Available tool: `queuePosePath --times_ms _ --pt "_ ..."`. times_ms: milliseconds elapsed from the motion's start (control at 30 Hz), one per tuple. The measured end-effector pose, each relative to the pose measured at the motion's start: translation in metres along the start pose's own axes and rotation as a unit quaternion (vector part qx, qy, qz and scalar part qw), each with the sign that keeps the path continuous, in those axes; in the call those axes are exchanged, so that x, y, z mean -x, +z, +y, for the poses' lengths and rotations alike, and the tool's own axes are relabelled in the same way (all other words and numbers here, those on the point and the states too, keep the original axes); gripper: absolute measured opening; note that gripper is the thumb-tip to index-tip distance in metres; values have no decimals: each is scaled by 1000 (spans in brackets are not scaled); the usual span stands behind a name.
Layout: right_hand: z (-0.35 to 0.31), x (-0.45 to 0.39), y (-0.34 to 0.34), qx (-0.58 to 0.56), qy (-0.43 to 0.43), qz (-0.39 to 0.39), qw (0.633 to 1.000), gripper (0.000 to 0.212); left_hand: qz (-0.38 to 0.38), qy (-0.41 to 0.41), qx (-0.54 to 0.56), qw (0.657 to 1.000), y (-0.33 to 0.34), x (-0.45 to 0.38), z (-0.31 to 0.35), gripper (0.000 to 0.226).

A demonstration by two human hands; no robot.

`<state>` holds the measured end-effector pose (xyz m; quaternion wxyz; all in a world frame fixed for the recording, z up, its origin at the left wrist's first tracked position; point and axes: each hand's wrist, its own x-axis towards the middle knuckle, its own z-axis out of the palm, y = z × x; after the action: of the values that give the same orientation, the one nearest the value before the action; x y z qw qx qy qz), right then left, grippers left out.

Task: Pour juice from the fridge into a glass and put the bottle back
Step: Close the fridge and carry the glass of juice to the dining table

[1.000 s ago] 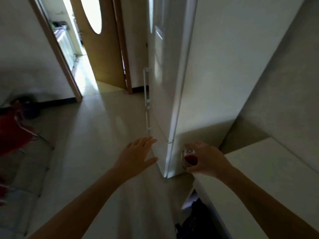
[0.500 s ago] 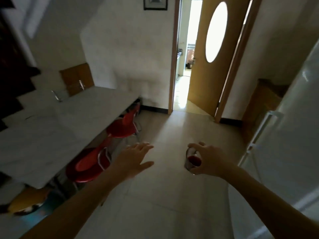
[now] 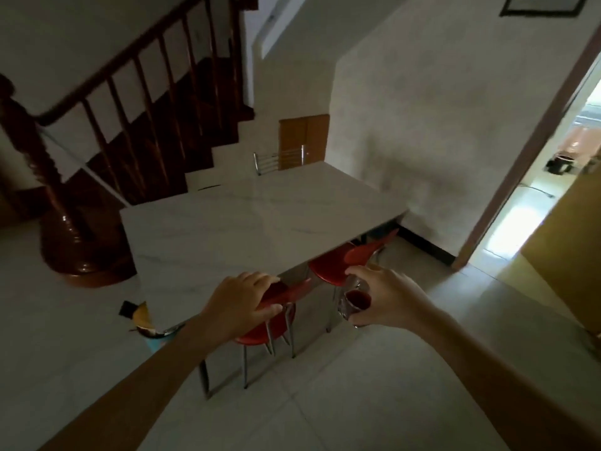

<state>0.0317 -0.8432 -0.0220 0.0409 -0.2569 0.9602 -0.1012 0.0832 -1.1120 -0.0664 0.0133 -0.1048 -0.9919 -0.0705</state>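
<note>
My right hand (image 3: 385, 301) grips a small clear glass (image 3: 356, 304) with dark red juice in it, held upright above the floor just off the table's near corner. My left hand (image 3: 240, 304) is empty, fingers apart and palm down, hovering by the backrest of a red chair (image 3: 283, 296). The fridge and the juice bottle are out of view.
A long white marble table (image 3: 244, 229) stretches ahead, with two red chairs (image 3: 338, 265) tucked under its right side. A yellow and blue object (image 3: 146, 323) sits at its near edge. A dark wooden staircase (image 3: 97, 141) rises on the left; an open doorway (image 3: 536, 190) lies right.
The view has swung left from the fridge to the table and stairs. Both hands have stayed in front of me, the right one still carrying the glass, now nearer to the table.
</note>
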Motion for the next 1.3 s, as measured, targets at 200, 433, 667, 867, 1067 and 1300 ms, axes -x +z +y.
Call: queuePosePath --times_ms 200,433,667,867,1067,1300 --pt "9 -138 0 2 -105 -25 994 79 18 -118 7 993 11 -49 -52 87" --pt "-7 -295 49 18 -185 -79 979 82 23 -207 55 977 36 -111 -128 57" --pt "-15 -427 114 19 -206 -125 970 81 27 -245 78 966 70 -191 -208 57" --pt "-20 -492 169 7 -200 -176 964 80 16 -289 94 953 105 -225 -252 57" --pt "-22 -524 214 17 -198 -231 952 81 0 -335 128 934 136 -227 -272 57" --pt "-23 -537 237 10 -206 -246 947 79 1 -359 133 924 152 -230 -280 57"
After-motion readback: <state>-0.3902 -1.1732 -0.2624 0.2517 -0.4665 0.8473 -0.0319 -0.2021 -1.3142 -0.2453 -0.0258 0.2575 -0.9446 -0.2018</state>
